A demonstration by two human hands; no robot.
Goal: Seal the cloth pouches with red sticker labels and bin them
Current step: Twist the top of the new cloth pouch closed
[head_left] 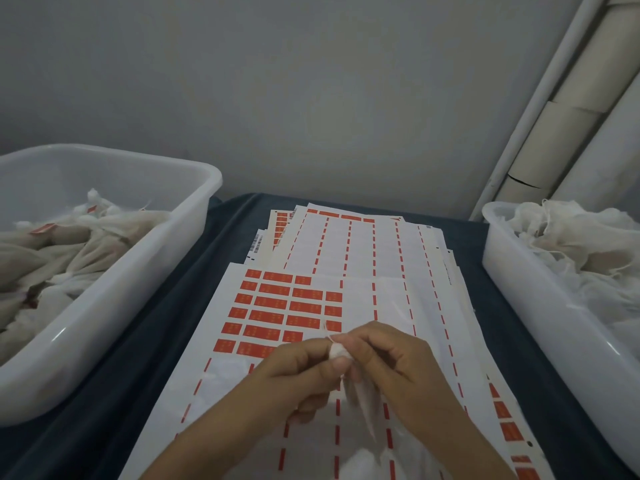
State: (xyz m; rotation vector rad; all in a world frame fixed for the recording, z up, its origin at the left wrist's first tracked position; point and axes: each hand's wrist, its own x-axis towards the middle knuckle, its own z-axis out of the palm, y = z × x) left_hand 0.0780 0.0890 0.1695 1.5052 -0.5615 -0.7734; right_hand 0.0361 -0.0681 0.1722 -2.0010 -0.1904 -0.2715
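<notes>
Pouch: a white cloth pouch is held above the near middle of the table, its gathered neck upward.
Left hand: curled, the neck is pinched by thumb and fingers.
Right hand: curled, the neck is pinched from the other side.
Sticker sheet: spread beneath, red labels partly peeled off.
Left bin: sealed pouches are held inside.
Right bin: loose cloth is piled inside.

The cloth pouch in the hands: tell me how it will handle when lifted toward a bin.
The cloth pouch probably flops: its thin fabric hangs limp below the neck both hands pinch, left hand and right hand. It looks light, since fingertips alone hold it. It is unlikely to roll, being soft like the pouches slumped in the left bin.
</notes>
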